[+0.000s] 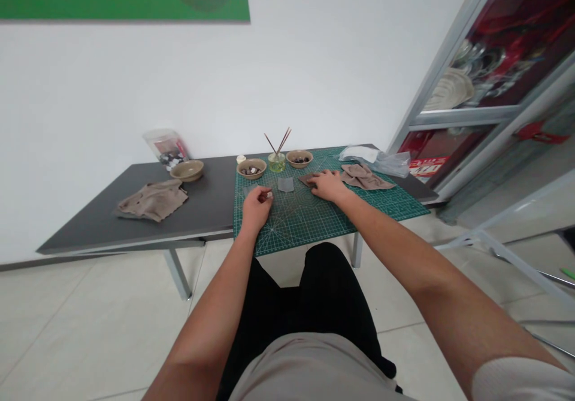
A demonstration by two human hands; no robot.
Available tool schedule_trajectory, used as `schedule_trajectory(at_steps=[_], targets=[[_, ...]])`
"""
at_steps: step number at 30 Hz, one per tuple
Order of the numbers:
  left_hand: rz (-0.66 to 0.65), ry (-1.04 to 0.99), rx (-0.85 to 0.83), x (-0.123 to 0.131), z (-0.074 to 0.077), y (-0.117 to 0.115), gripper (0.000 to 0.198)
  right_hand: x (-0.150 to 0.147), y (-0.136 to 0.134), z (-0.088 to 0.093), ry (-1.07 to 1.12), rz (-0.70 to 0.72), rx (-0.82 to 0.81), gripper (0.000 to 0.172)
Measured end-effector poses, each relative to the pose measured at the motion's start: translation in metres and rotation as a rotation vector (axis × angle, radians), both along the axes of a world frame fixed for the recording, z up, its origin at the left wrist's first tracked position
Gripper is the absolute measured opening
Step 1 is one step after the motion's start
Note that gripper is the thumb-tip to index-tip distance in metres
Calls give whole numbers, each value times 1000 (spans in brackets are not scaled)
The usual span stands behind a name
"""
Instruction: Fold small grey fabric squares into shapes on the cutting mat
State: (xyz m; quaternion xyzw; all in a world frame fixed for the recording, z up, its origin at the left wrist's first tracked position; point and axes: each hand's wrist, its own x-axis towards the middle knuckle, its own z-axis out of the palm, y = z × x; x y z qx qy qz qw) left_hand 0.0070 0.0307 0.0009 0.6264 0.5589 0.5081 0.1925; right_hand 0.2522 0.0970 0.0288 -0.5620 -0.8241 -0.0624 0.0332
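Note:
My left hand point(257, 207) is over the green cutting mat point(314, 221), its fingertips pinching a small pale piece point(270, 195) whose kind is too small to tell. My right hand point(327, 185) lies flat, with its fingers on a dark brown sheet point(308, 179), possibly sandpaper. Between my hands, a grey square sheet point(286, 184) lies on the mat. Behind them stand a tan bowl of dark pieces point(251, 168), a second bowl point(299, 158), and a small glass of green liquid holding thin sticks point(277, 162). A crumpled taupe cloth point(363, 177) lies beside my right hand.
The mat lies on a dark grey table point(179, 209) with a second taupe cloth point(153, 200), an empty-looking tan bowl point(187, 170) and a clear bag of dark pieces point(166, 148). A white sheet and plastic bag point(375, 160) lie at the back right, near a glass-fronted cabinet point(467, 90).

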Motion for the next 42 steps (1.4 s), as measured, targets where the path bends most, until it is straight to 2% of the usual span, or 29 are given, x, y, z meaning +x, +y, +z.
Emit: schedule_trajectory(at_steps=[3, 7, 10, 12, 16, 18, 20, 25, 29, 32, 37, 42], targets=[[-9, -8, 22, -2, -2, 2, 21, 0, 6, 3, -44, 124, -54, 40], [-19, -18, 23, -3, -4, 4, 22, -1, 12, 3, -81, 154, -36, 34], [-31, -61, 23, -3, -5, 4, 25, -5, 11, 1, -70, 154, 46, 30], [-33, -74, 15, -3, -5, 5, 22, -9, 6, 2, 12, 113, 139, 30], [-52, -134, -11, -1, -4, 4, 20, -14, -15, 10, 284, -81, 290, 28], [-59, -191, -42, 0, -2, 3, 18, -15, -29, 13, 363, -155, 306, 30], [-50, -194, -71, 1, -2, 1, 13, -17, -43, 13, 374, -181, 244, 29], [-80, -104, -81, 2, -1, -1, 12, -21, -60, 3, 325, -56, 23, 20], [-127, -95, -85, 4, 1, -2, 13, -29, -67, 3, 450, -41, 83, 22], [-152, -113, -89, 4, 2, -3, 12, -48, -77, 1, 562, 95, 96, 29], [-154, -135, -25, 1, 3, -3, 7, -86, -86, -16, 576, 224, 150, 34], [-136, -158, -8, -1, 2, -1, 8, -94, -84, -25, 533, 241, 155, 43]])
